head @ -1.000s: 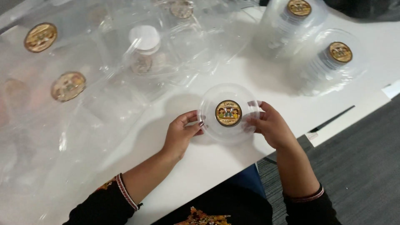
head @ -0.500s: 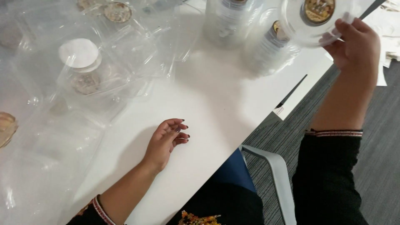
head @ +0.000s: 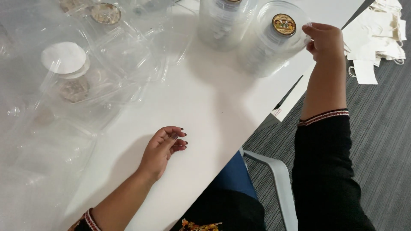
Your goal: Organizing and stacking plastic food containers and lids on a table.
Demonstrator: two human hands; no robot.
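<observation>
My right hand (head: 326,40) is stretched out to the far right edge of the white table (head: 205,111). It grips the rim of a clear round plastic lid (head: 280,26) with a round gold and brown sticker in its middle. The lid sits at the top of a tall stack of clear lids (head: 267,49). A second stack of clear lids (head: 222,23) stands just left of it. My left hand (head: 162,149) rests on the table near the front edge, fingers loosely curled and holding nothing.
Clear plastic bags with clear containers (head: 81,72) cover the table's left half, one with a white round cap (head: 64,57). White paper bags (head: 376,38) lie on the grey carpet at the right. A grey chair arm (head: 278,179) juts out below the table edge.
My right hand has carried the stickered lid from the table's middle out to the right and set it on the stack of lids. My left hand let go and stayed on the table.
</observation>
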